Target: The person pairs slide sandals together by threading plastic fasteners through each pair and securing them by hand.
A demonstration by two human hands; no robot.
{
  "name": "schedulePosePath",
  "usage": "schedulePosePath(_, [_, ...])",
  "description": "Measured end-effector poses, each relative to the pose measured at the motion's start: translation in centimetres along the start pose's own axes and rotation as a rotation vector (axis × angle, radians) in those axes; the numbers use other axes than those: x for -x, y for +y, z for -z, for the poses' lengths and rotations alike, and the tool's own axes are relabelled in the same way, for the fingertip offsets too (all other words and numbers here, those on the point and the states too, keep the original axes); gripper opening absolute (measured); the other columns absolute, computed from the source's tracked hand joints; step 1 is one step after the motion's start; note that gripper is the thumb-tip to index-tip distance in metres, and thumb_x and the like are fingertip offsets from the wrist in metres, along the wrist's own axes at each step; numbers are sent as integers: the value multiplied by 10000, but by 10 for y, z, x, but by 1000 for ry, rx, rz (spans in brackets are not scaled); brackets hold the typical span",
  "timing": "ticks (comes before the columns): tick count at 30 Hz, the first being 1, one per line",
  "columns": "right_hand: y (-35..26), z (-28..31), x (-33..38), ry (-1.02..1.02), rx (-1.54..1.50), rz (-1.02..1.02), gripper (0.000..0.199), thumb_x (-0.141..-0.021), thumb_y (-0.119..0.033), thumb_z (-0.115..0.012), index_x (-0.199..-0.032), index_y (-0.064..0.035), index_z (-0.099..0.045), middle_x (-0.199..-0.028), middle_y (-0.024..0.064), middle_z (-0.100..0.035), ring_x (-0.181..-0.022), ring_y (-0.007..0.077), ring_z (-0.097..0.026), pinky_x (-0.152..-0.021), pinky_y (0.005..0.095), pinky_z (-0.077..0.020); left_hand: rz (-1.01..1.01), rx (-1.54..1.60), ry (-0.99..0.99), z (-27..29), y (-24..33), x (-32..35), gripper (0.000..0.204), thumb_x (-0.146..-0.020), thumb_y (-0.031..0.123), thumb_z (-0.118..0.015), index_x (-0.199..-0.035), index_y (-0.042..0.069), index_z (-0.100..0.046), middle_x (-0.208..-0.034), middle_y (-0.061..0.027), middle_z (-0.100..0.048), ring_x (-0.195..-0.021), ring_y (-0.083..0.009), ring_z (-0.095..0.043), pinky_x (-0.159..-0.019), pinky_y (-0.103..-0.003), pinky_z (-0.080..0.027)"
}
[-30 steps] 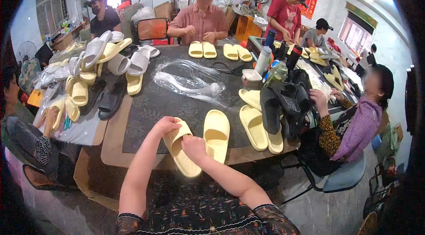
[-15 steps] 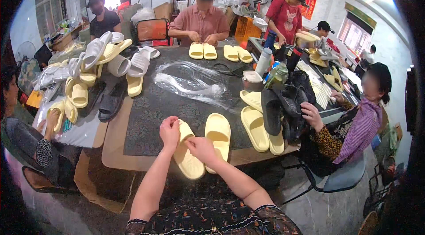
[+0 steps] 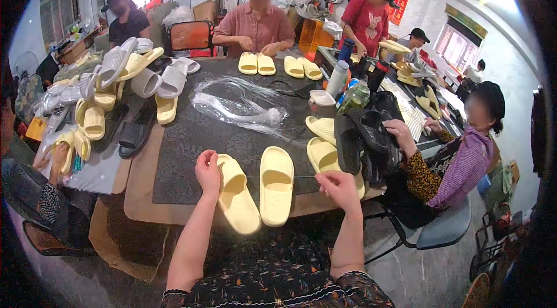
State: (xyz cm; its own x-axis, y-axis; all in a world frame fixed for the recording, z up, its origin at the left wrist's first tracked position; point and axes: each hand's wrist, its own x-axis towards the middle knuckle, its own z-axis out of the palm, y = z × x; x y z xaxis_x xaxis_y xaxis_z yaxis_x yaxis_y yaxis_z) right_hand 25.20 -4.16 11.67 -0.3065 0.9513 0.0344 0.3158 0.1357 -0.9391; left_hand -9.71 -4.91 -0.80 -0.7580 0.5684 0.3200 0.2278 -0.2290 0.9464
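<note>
Right hand [image 3: 341,190]: pinching taut thread [image 3: 304,177]
Left hand [image 3: 209,173]: curled at left slipper [image 3: 241,206] (fingertips tucked away, can't tell the grip)
Right slipper [image 3: 277,195]: beside it, table [image 3: 139,204] edge
Thread: drawn out, not let go, mid-job imo

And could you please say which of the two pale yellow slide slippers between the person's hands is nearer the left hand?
The left slide slipper: its strap is right beside the left hand, whereas the right slide slipper lies farther right.
</note>
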Motion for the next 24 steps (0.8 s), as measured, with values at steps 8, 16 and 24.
schedulePosePath(8, [22, -43, -6, -165, -859, 62, 72, -887, -89, -597, -871, -35, -641, -707, 22, -613, -517, 52, -494, -450, 182, -377, 12, -14, -18, 0, 8, 4, 107, -850, 77, -626, -924, 0, -636, -818, -29, -625, -745, -109, -561, -699, -262, -465])
schedulePosePath(16, [35, -88, -11, -341, -166, -97, 178, -926, -218, -578, -904, -44, -604, -661, -36, -540, -517, 38, -459, -453, 200, -360, 35, 3, -161, -4, -11, -25, 126, -819, 79, -642, -916, -1, -654, -767, -15, -629, -706, -93, -564, -670, -250, -468])
schedulePosePath(24, [54, -130, -59, -432, -432, -454, 204, -935, -241, -488, -1061, -89, -537, -633, -63, -381, -521, 81, -368, -439, 240, -299, -5, 64, -418, -82, 43, -36, 111, -849, 79, -605, -911, -8, -639, -746, -28, -639, -705, -94, -600, -658, -235, -478])
